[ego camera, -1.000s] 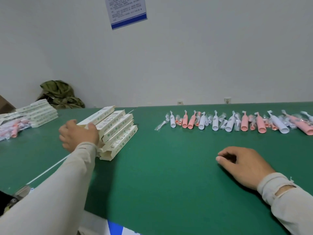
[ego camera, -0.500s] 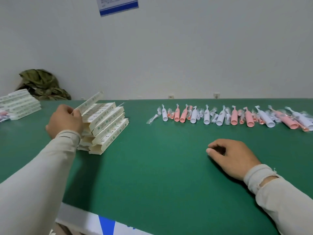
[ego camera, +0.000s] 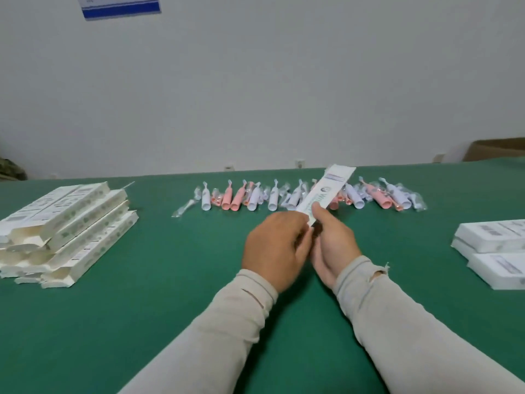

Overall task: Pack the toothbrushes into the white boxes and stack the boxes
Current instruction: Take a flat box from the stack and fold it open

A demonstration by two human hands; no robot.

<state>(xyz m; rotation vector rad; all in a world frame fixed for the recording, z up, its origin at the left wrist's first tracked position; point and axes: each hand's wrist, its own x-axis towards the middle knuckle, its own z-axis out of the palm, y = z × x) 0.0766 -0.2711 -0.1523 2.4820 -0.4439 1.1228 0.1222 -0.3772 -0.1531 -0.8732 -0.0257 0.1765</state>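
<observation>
A long white box (ego camera: 326,191) tilts up and away over the middle of the green table (ego camera: 170,280). My right hand (ego camera: 332,245) grips its near end, thumb on top. My left hand (ego camera: 275,248) is curled against the same end from the left and holds it too. Behind the box, a row of pink and white toothbrushes (ego camera: 241,196) in clear wrappers lies across the table. A slanted pile of empty white boxes (ego camera: 65,223) sits at the left. Closed white boxes (ego camera: 494,245) lie at the right edge.
A white wall runs behind the table, with a blue-edged notice (ego camera: 119,5) high up. A brown cardboard box (ego camera: 497,149) stands at the back right. A green cloth bundle (ego camera: 11,172) shows at the far left edge.
My left hand lifted one box off the left pile and carried it to the middle. My right hand rose from the table and took hold of it. The view swung to the right.
</observation>
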